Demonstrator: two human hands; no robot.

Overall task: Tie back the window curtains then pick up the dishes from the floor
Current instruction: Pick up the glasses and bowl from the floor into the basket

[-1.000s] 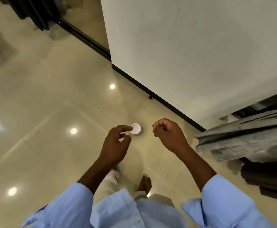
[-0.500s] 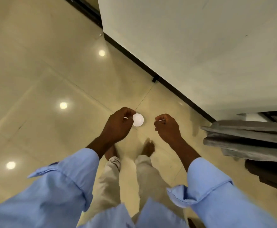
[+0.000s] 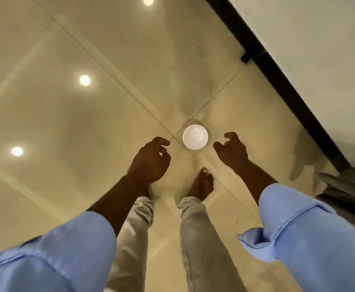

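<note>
- A small round white bowl [image 3: 195, 136] stands upright on the glossy cream tiled floor [image 3: 71, 114], just beside the crossing of two thin grout lines, with its hollow facing up.
- The left hand [image 3: 151, 160] hangs above the floor just left of the bowl, apart from it; its fingers are curled in, and the thumb and forefinger seem to pinch something thin and pale, too small to make out.
- The right hand [image 3: 233, 151] hangs just right of the bowl, not touching it; its fingers are loosely curled with a gap between thumb and forefinger, and it holds nothing.
- The bowl lies between the two hands and a little beyond them.
- Both forearms are bare below rolled light-blue shirt sleeves [image 3: 311, 234].
- One bare foot [image 3: 201, 184] stands on the floor near the bowl, on the near side of it; the other foot is mostly hidden behind the left arm. Pale beige trousers [image 3: 199, 239] cover the legs.
- A black skirting strip [image 3: 277, 74] runs slantwise along the foot of a white wall [image 3: 319, 39] at the upper right.
- Grey folded curtain fabric [image 3: 349, 186] reaches the floor at the right edge.
- Three round bright spots of light [image 3: 85, 80] show mirrored in the shiny tiles.
</note>
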